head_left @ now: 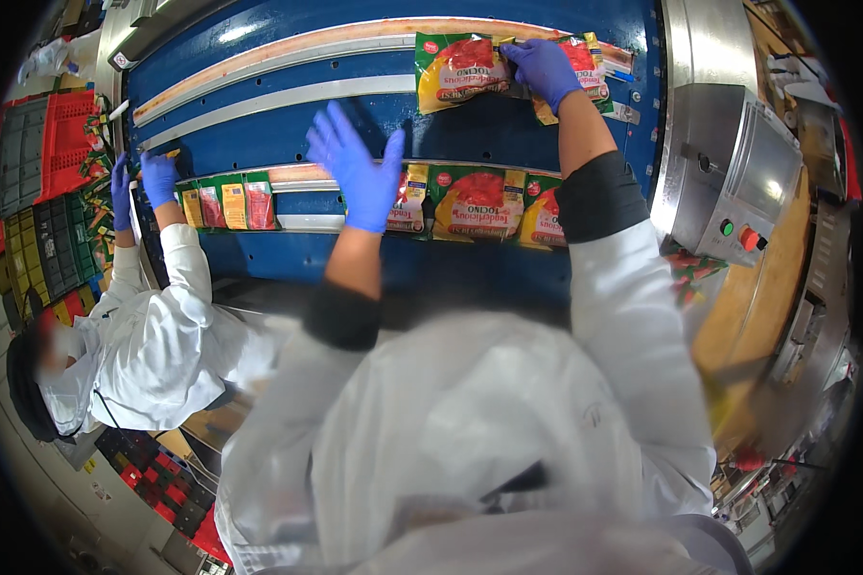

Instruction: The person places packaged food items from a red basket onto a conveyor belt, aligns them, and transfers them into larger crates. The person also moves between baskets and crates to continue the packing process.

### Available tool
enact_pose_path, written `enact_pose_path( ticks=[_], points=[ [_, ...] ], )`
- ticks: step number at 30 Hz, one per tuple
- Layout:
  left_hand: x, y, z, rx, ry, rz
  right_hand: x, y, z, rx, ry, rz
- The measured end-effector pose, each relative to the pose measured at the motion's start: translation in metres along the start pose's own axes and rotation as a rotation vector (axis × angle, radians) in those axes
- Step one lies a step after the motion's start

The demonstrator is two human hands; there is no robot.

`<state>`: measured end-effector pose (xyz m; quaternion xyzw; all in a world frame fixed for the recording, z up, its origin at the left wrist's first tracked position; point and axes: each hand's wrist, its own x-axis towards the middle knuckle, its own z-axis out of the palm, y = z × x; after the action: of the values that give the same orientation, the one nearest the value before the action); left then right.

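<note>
My left hand [360, 177], in a blue glove, is open with its fingers spread. It hovers over the near sealing bar [307, 173], close to a food pouch [412, 198] partly behind it. My right hand [544, 72], also gloved, reaches to the far bar. Its fingers are bent over the edge of a red, yellow and green food pouch [585, 69]; the thumb is hidden. Left of that hand, another food pouch [462, 72] lies across the far bar. Along the near bar lie a printed food pouch [478, 203] and a partly covered pouch [544, 220].
A co-worker [153, 335] in white, with blue gloves, stands at the left beside several small pouches [228, 203]. Red crates [67, 134] are stacked beyond. A steel control box [729, 177] with green and red buttons stands right of the blue machine bed [259, 254].
</note>
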<state>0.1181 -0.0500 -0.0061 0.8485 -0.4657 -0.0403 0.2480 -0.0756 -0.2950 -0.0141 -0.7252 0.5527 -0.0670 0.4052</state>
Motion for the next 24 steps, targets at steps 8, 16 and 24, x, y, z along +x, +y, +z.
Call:
enact_pose_path(
  ticks=[8, 16, 24],
  points=[
    [0.105, 0.021, 0.073, -0.775, -0.248, -0.145, -0.008, -0.009, 0.027, 0.263, 0.206, -0.404],
    [0.085, 0.014, 0.047, -1.048, -0.042, -0.097, -0.029, -0.025, 0.030, 0.462, 0.230, -0.235],
    [0.067, -0.017, -0.029, -1.388, 0.059, -0.173, -0.048, -0.072, 0.062, 0.806, -0.035, -0.586]
  ],
)
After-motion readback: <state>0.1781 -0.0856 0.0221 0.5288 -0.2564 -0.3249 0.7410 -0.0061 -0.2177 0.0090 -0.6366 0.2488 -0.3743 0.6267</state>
